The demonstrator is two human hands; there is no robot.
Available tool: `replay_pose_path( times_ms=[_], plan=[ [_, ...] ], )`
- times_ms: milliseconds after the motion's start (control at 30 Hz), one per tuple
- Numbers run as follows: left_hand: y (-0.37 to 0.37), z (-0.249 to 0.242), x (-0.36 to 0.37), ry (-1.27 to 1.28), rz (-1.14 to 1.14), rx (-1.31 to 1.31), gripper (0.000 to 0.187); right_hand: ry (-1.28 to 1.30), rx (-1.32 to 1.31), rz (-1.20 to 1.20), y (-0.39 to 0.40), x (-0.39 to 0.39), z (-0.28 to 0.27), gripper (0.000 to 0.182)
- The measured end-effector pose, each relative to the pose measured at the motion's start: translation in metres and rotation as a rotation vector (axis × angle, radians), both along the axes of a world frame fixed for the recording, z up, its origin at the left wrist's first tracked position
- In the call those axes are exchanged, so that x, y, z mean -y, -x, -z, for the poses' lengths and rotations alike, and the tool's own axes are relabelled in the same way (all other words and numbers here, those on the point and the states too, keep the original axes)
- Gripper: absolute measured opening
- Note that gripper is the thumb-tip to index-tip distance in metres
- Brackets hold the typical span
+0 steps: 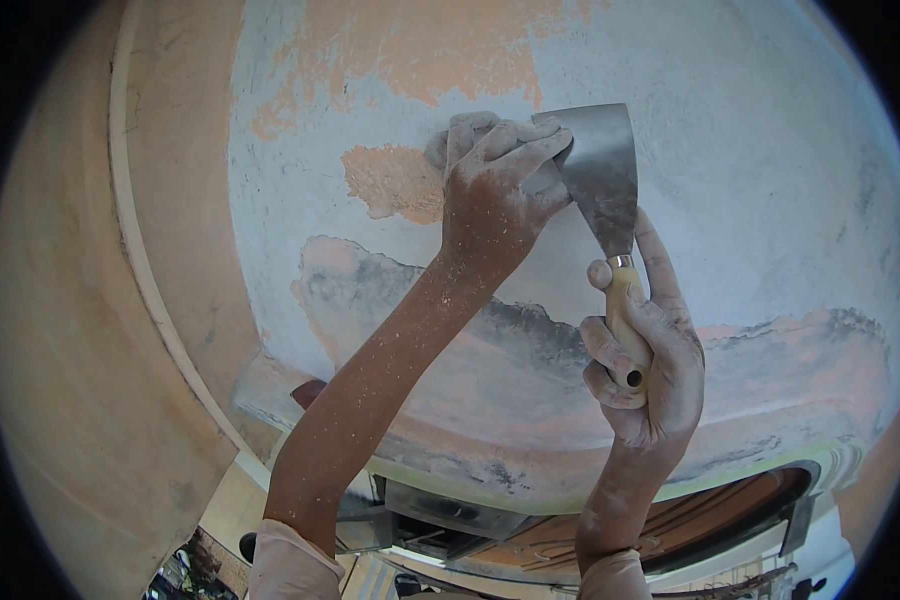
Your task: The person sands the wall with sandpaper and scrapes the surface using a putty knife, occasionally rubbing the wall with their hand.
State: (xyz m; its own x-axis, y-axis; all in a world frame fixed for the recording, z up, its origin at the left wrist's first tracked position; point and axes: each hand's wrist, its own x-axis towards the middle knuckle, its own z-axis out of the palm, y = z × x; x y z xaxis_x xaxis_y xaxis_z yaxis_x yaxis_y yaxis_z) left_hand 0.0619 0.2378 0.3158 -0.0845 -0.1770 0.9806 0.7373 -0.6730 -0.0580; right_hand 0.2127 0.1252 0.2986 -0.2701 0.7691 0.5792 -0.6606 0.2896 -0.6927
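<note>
My right hand (655,350) is closed round the pale handle of a putty knife (607,160), whose wide metal blade points up. My left hand (500,175), coated in whitish dust, is bent closed beside the blade's left edge, its fingertips touching the blade. Something pale and greyish shows between its fingers, too covered to name. Behind both hands is a wall (730,170) with a patchy white coat. A bare peach-coloured patch (390,182) lies just left of my left hand.
A rough band of grey and pink flaking (790,350) crosses the wall lower down. Below it is a curved ledge over a brown patterned panel (660,530). A beige wall with a vertical trim strip (135,220) stands at the left.
</note>
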Motion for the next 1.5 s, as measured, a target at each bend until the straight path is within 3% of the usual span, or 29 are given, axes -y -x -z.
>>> replay_pose_path(
  times_ms=[133,300,500,600,700,1500],
  plan=[
    [-0.011,0.015,0.005,0.037,0.043,0.008,0.042,0.0,0.006,-0.007,-0.009,0.003,0.012,0.059],
    [-0.003,-0.005,-0.01,-0.044,0.143,0.096,0.043,-0.019,-0.018,-0.011,0.009,-0.003,-0.008,0.061],
    [-0.007,0.014,0.0,-0.031,0.02,0.061,0.043,-0.006,0.008,-0.004,-0.002,-0.006,0.012,0.06],
    [-0.005,0.005,-0.005,-0.036,0.068,0.134,0.043,-0.014,0.034,0.024,0.009,-0.003,0.0,0.06],
    [-0.008,0.022,-0.004,-0.012,0.112,0.046,0.041,-0.006,0.022,0.003,-0.005,-0.005,0.021,0.059],
    [-0.004,0.015,-0.001,0.017,0.091,0.054,0.039,0.023,0.055,0.098,0.006,0.005,0.013,0.058]
  ],
)
